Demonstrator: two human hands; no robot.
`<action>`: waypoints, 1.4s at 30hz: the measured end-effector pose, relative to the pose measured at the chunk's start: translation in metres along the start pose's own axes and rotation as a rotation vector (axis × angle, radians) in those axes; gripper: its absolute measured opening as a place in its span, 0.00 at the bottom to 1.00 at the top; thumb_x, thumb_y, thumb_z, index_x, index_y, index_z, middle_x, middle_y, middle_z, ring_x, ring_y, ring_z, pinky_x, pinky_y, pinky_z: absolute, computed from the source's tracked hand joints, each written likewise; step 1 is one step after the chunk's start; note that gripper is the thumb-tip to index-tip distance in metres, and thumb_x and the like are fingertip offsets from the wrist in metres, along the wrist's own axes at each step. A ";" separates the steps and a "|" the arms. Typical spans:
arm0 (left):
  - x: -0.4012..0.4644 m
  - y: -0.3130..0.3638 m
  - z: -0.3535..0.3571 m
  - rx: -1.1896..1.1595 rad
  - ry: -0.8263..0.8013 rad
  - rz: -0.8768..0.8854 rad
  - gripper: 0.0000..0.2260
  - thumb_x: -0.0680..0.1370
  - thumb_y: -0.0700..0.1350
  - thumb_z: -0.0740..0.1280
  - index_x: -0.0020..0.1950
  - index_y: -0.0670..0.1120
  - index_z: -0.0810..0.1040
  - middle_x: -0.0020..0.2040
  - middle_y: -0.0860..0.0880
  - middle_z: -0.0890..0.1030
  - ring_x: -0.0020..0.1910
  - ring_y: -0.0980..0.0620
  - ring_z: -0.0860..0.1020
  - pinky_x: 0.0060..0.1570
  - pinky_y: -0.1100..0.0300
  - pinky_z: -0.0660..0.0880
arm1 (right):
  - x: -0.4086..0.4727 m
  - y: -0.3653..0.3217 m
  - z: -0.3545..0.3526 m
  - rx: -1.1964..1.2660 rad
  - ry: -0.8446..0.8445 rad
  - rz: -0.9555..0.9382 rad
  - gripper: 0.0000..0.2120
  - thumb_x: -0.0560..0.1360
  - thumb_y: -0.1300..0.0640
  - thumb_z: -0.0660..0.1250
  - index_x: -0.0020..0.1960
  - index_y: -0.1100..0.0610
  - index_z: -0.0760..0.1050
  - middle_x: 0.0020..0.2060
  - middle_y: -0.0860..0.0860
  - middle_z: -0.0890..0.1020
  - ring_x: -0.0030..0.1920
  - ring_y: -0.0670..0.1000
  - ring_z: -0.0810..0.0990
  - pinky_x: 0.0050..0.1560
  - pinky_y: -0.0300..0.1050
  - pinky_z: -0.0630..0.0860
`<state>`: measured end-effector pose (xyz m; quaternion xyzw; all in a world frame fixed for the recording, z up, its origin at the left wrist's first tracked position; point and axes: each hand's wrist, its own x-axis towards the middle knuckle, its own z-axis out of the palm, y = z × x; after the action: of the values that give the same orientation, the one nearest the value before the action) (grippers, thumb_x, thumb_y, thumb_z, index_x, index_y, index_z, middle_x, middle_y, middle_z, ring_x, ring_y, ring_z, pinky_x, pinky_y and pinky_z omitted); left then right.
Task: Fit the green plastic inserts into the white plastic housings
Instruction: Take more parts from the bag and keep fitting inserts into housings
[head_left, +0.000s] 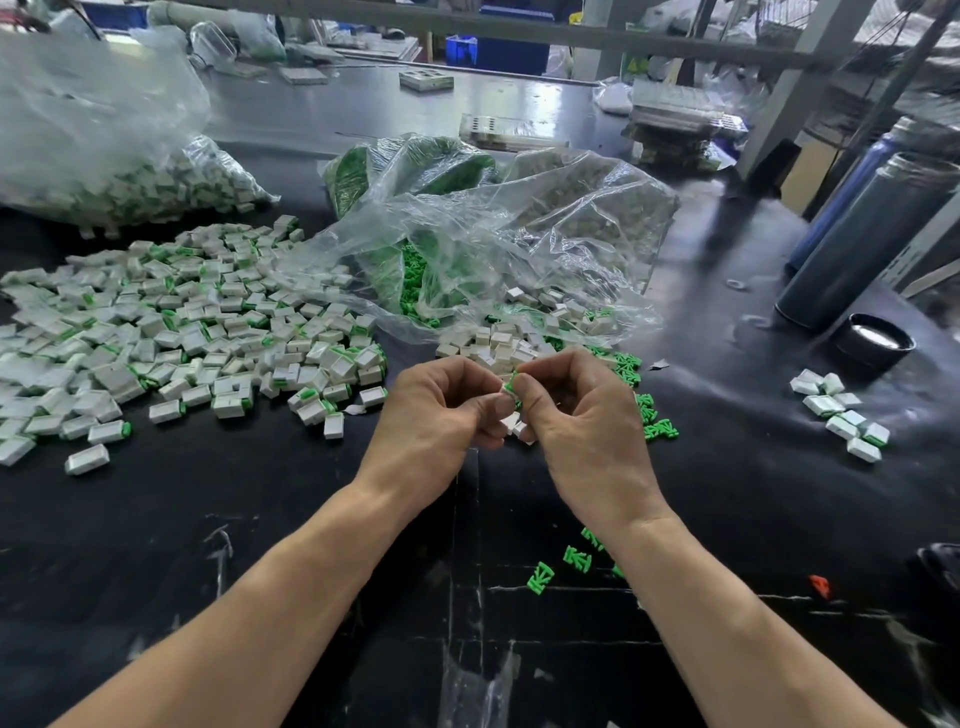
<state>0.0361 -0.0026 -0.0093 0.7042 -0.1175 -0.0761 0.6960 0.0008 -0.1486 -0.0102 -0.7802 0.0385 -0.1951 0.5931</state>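
- Left hand (447, 402) pinches a small white plastic housing (506, 391).
- Right hand (576, 410) pinches a small green plastic insert (511, 381) against it, above the black surface (260, 519).

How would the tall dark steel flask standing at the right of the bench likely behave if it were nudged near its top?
The dark flask stands tall on a narrow base, so it would probably tip rather than slide. Its smooth round body suggests it would then roll. Its cap sits beside it, so any contents might spill.
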 end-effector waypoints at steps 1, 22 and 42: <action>0.000 0.000 0.000 0.011 0.004 0.005 0.03 0.76 0.34 0.73 0.44 0.40 0.82 0.34 0.46 0.82 0.34 0.50 0.81 0.39 0.58 0.82 | 0.000 0.000 0.000 0.008 -0.005 0.002 0.06 0.79 0.60 0.74 0.47 0.50 0.81 0.39 0.49 0.86 0.38 0.51 0.84 0.44 0.56 0.83; 0.001 -0.002 -0.004 0.053 0.050 0.004 0.07 0.76 0.31 0.73 0.42 0.42 0.82 0.33 0.47 0.83 0.31 0.53 0.80 0.35 0.60 0.80 | -0.005 0.001 0.000 0.176 -0.073 0.079 0.06 0.79 0.62 0.73 0.44 0.56 0.81 0.41 0.54 0.86 0.41 0.55 0.87 0.46 0.52 0.86; -0.004 0.007 0.004 0.157 0.005 0.139 0.05 0.75 0.39 0.76 0.46 0.48 0.83 0.42 0.38 0.82 0.43 0.31 0.79 0.50 0.37 0.77 | -0.007 -0.015 0.011 0.291 -0.152 0.424 0.35 0.85 0.36 0.52 0.28 0.50 0.81 0.27 0.55 0.78 0.21 0.50 0.70 0.21 0.36 0.61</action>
<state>0.0307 -0.0057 -0.0025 0.7468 -0.1702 -0.0164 0.6427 -0.0040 -0.1326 -0.0005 -0.6738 0.1276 -0.0109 0.7277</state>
